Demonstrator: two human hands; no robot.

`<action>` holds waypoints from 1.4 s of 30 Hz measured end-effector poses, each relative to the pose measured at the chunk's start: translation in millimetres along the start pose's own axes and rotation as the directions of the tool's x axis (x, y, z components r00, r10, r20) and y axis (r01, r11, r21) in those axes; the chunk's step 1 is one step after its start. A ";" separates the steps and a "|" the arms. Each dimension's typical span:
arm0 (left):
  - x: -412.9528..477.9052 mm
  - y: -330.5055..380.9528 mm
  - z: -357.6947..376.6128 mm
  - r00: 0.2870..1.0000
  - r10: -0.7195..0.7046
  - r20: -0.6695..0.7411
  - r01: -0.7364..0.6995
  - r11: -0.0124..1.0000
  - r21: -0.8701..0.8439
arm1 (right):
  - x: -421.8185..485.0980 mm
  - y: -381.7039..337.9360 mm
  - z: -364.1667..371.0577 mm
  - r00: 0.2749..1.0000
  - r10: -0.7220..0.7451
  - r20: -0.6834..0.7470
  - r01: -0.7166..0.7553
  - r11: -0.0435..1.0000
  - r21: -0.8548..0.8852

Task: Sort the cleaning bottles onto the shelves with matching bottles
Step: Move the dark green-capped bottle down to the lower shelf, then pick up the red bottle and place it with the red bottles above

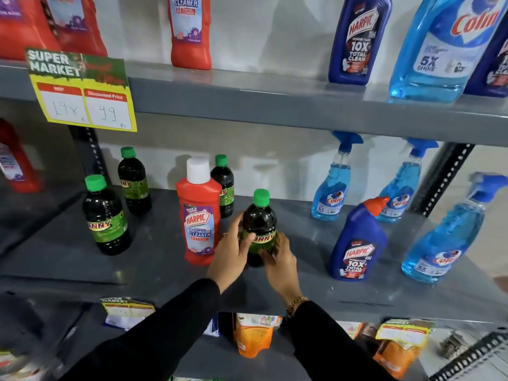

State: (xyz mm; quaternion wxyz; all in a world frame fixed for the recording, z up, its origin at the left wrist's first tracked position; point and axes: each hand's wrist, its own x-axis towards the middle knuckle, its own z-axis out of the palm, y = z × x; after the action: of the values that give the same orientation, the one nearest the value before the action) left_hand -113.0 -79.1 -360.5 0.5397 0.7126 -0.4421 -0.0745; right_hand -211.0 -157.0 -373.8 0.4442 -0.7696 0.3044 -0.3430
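- We see a dark bottle [258, 229], green cap, green label.
- Left of it, a red bottle [198, 215], white cap.
- Right of it, a navy bottle [357, 243], orange-red cap.
- Further right, pale blue sprays [442, 235].
- Grey shelf [154, 259].

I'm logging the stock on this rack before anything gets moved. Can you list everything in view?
Dark liquid bottles with green caps: four, middle shelf left and centre; one held in both hands.
Red Harpic bathroom cleaner bottles: one mid-shelf with white cap; at least three on top shelf; one at far left.
Dark blue Harpic bottles: one middle shelf; two top right.
Light blue Colin spray bottles: three, middle shelf right.
Large light blue Colin bottle: one, top shelf.
Yellow price sign: one, top shelf edge.
Orange pouches: at least two, bottom shelf.
Left hand: gripping the bottle.
Right hand: gripping the bottle.
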 end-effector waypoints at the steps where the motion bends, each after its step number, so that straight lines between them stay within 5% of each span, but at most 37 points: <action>1: 0.4 -3.5 1.6 1.000 -0.011 0.003 0.011 1.000 0.005 | 0.7 4.6 1.8 1.000 0.012 0.002 -0.012 1.000 -0.012; 6: -2.3 -7.9 5.0 0.999 0.034 0.037 -0.036 0.999 0.040 | -4.1 13.2 10.3 0.999 0.035 -0.035 -0.034 0.999 0.027; 8: -5.2 -8.0 2.4 0.996 0.088 0.028 -0.090 0.993 0.082 | -12.5 10.2 18.1 0.983 0.010 -0.181 -0.009 1.000 0.006; 10: -11.4 -7.9 -9.5 0.963 0.237 -0.129 -0.211 0.959 0.189 | -24.4 -2.7 32.2 0.929 -0.152 -0.337 0.124 0.987 -0.105; 13: -11.9 -6.1 -37.0 0.802 0.435 -0.410 -0.324 0.892 0.314 | -39.3 -28.4 54.5 0.876 -0.452 -0.170 0.426 0.889 -0.168; 16: -2.1 -14.6 -72.1 0.834 0.254 -0.489 -0.166 0.962 0.217 | -25.6 -43.9 82.3 0.971 -0.237 -0.016 0.238 0.971 0.023; 20: 8.1 -20.9 -98.0 0.976 -0.128 -0.176 0.123 0.992 -0.039 | -5.1 -57.3 99.5 0.989 -0.006 0.149 -0.032 0.967 0.252; 26: -10.7 -32.1 -101.6 0.974 -0.124 -0.192 0.118 0.992 -0.043 | -18.0 -49.3 100.6 0.993 0.015 0.116 -0.032 0.987 0.155; 33: -51.2 16.7 -97.8 0.903 0.104 -0.417 -0.063 0.992 0.109 | -52.9 -78.4 73.2 0.974 -0.226 0.024 0.218 0.957 0.192; 39: -57.0 116.2 -134.8 0.681 0.505 -0.531 -0.438 0.861 0.257 | -65.1 -165.6 13.6 0.820 -0.551 -0.156 0.570 0.810 0.138; 42: -44.4 199.4 -167.3 0.660 0.486 -0.573 -0.491 0.856 0.161 | -58.6 -239.3 -22.3 0.772 -0.594 -0.227 0.636 0.728 0.256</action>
State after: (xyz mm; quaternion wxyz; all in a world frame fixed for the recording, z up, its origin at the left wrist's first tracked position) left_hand -151.6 64.7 -142.5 0.6529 0.5519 -0.4244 0.2982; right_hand -223.5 -21.9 -167.0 0.4028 -0.7206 0.0006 -0.5644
